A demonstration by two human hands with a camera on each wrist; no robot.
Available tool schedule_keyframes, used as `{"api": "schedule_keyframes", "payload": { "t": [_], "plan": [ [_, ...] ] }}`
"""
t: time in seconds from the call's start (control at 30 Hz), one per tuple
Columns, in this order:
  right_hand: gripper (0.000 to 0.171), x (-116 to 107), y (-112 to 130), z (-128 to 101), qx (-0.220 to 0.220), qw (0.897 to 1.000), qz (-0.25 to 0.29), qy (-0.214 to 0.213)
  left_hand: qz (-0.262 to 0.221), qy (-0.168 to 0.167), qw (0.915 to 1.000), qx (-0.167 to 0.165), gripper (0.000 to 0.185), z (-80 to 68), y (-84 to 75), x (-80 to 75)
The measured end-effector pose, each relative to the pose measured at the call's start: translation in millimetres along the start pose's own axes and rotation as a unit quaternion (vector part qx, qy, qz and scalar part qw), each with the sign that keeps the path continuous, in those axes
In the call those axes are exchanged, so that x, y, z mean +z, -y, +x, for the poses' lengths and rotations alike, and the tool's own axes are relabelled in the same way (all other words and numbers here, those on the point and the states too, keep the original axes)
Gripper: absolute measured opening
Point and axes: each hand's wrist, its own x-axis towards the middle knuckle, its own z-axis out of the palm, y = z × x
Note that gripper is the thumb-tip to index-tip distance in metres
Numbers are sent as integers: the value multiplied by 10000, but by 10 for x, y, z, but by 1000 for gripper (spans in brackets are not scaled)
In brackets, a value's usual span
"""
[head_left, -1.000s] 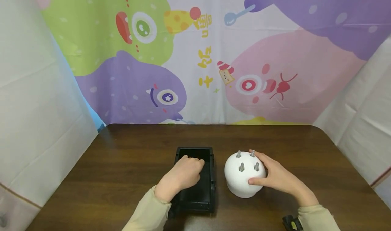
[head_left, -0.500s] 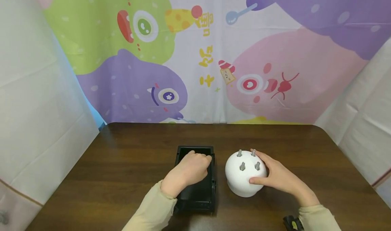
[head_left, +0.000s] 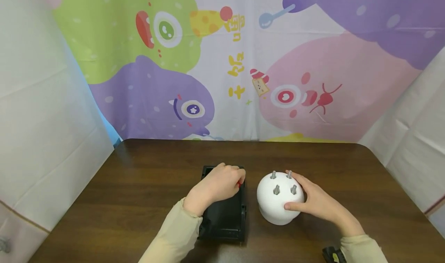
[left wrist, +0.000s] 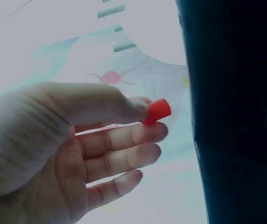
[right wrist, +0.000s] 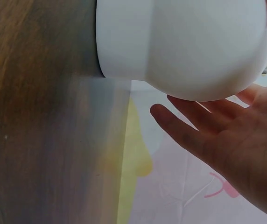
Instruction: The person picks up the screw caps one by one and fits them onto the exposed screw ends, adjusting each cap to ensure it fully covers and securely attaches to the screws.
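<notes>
The left hand (head_left: pixel 217 185) pinches a small red plastic cap (left wrist: pixel 157 111) between thumb and forefinger, above the black plastic tray (head_left: pixel 224 220) on the dark wooden worktop (head_left: pixel 139 178). The cap is probably light and stiff (hold its sides). The right hand (head_left: pixel 314 201), fingers spread, rests against the white domed base (head_left: pixel 274 205) with four grey metal pegs (head_left: pixel 276 189).

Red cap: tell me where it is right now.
The small red cap is pinched between the left hand's thumb and forefinger, over the far right corner of the black tray, just left of the white domed fixture.
</notes>
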Motion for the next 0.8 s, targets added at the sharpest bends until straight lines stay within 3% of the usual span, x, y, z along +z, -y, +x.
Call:
{"api": "schedule_keyframes", "payload": {
  "t": [0.4,0.8],
  "plan": [
    [92,9,-26,-6,46,10000,49,-1,133,-216,9996,107,14,144,27,-122],
    [92,6,-39,3,98,9999,84,-5,-112,-229,9996,149,13,257,-43,-155]
  ]
}}
